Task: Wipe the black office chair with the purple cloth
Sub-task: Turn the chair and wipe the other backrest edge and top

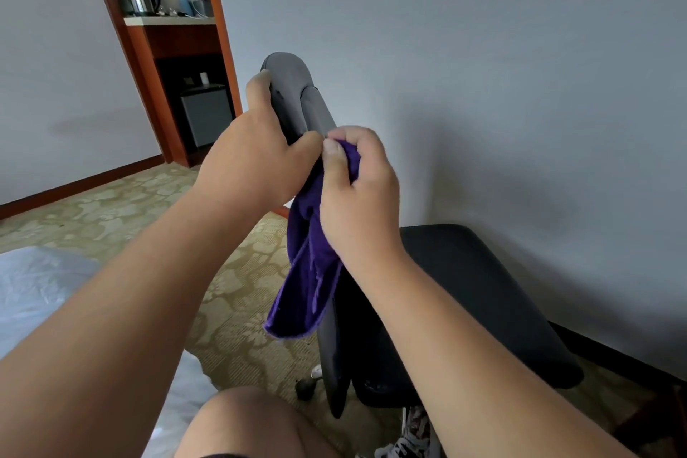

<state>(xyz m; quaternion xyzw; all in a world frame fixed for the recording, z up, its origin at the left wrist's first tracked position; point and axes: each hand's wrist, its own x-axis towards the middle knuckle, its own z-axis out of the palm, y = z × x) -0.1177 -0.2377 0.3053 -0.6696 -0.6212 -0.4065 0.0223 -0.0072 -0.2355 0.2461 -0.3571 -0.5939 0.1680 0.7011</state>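
from my end the black office chair (483, 290) stands side-on just ahead of me. its backrest (292, 97) shows as a thin edge whose long axis runs from the rounded top, up and away, down toward me to the seat. the left hand (256, 160) is curled round that edge near the top, holding the chair. the right hand (357, 193) sits just below it, the two thumbs touching or nearly so. its fingers (334, 156) are closed tight on a bunched part of the purple cloth (312, 271). the rest of the cloth hangs loose beside the backrest edge, below the right hand. i think the bunched part is pressed on the edge, though the hand hides the contact, so i can't be sure. the next stroke, as i judge it, turns on this: most of the backrest lies below the right hand and toward me, along that long axis. so the right hand is the one to slide down it while the left holds the top.
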